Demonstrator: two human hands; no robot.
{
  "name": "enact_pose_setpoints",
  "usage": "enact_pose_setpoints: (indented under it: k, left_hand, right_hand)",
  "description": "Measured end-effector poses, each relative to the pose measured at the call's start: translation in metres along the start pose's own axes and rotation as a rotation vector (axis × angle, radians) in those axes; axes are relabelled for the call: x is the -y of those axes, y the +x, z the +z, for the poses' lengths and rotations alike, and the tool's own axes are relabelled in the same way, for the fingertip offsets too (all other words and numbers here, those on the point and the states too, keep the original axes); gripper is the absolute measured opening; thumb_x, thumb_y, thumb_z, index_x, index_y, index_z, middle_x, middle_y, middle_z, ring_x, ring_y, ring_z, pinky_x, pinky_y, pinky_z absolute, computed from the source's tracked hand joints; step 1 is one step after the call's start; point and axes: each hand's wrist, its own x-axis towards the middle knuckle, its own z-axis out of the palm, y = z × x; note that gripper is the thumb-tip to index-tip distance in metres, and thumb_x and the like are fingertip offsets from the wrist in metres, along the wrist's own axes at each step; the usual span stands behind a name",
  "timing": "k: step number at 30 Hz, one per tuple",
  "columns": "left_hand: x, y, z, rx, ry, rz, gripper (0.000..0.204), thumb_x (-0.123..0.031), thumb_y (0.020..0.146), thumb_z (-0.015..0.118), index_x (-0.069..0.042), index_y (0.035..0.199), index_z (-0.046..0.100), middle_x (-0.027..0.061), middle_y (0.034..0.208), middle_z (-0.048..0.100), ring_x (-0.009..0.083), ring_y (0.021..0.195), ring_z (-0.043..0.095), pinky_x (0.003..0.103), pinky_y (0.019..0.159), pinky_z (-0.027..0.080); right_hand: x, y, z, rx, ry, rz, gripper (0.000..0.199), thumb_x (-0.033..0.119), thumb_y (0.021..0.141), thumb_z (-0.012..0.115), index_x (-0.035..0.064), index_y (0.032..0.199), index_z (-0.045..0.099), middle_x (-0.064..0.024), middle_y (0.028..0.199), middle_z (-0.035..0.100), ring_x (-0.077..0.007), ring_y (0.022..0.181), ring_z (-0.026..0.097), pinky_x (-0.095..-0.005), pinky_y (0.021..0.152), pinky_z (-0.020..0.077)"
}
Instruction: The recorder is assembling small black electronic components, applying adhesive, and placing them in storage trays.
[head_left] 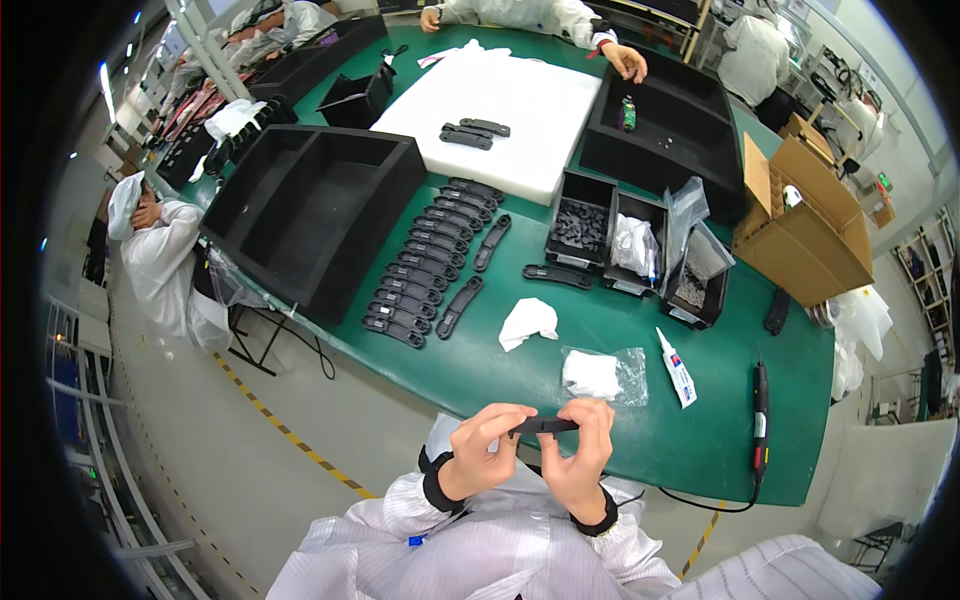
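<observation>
Between my two hands, just over the table's near edge, is a black elongated plastic housing (545, 425). The fingers of my left hand (487, 445) pinch one end of it, and my right hand (580, 455) grips the other. More black housings (430, 255) like it lie in a long row on the green table (480, 375), farther off to the left. Single ones sit apart from that row, such as the housing (557, 276) below the small bins. Nearest beyond my hands are a white cloth in a clear bag (592, 375) and a crumpled white wipe (528, 323).
A white-and-blue tube (677, 370) and a corded electric screwdriver (761, 425) lie to the right. Small black bins (582, 220) hold parts. Large black trays (310, 215), a white foam slab (500, 100) and a cardboard box (805, 225) stand farther off. Across the table, a person's hand (625, 62) reaches over a tray.
</observation>
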Motion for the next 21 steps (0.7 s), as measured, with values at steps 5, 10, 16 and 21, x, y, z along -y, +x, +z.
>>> enact_pose_setpoints:
  k: [5,10,16,21]
  left_hand:
    - [0.006,0.001,0.001,-0.045,-0.16,-0.334,0.027,0.016,0.087,0.057,0.004,0.111,0.049,0.017,0.092,0.064,0.0233,0.075,0.071,0.03,0.063,0.055]
    - [0.019,0.012,-0.011,-0.179,-0.581,-0.739,0.016,0.001,0.095,0.054,0.001,0.102,0.04,0.0157,0.083,0.061,0.0235,0.061,0.069,0.031,0.053,0.056]
    - [0.044,0.013,-0.012,-0.277,-0.584,-0.814,0.015,-0.001,0.096,0.053,0.0,0.103,0.041,0.0165,0.084,0.061,0.0247,0.058,0.067,0.031,0.051,0.056]
    - [0.073,0.003,-0.016,-0.393,-0.483,-0.809,0.016,-0.005,0.098,0.053,-0.001,0.105,0.039,0.0169,0.083,0.061,0.0248,0.058,0.067,0.031,0.051,0.056]
  right_hand:
    - [-0.008,0.006,0.004,0.135,0.125,0.267,0.031,0.013,0.078,0.079,0.0018,0.097,0.057,-0.0114,0.088,0.059,-0.029,0.083,0.057,-0.0387,0.074,0.0442]
    - [-0.01,0.015,-0.003,0.258,0.186,0.289,0.039,0.022,0.083,0.078,0.0005,0.11,0.059,-0.015,0.096,0.063,-0.0289,0.083,0.062,-0.0356,0.076,0.0507]
    - [-0.02,0.022,-0.023,0.284,0.124,0.337,0.042,0.023,0.087,0.074,0.0001,0.118,0.058,-0.0167,0.102,0.066,-0.0286,0.088,0.066,-0.0368,0.076,0.0523]
    - [-0.031,0.034,-0.042,0.243,0.017,0.301,0.04,0.02,0.087,0.073,-0.0011,0.117,0.058,-0.0165,0.102,0.067,-0.0281,0.087,0.066,-0.0357,0.077,0.0525]
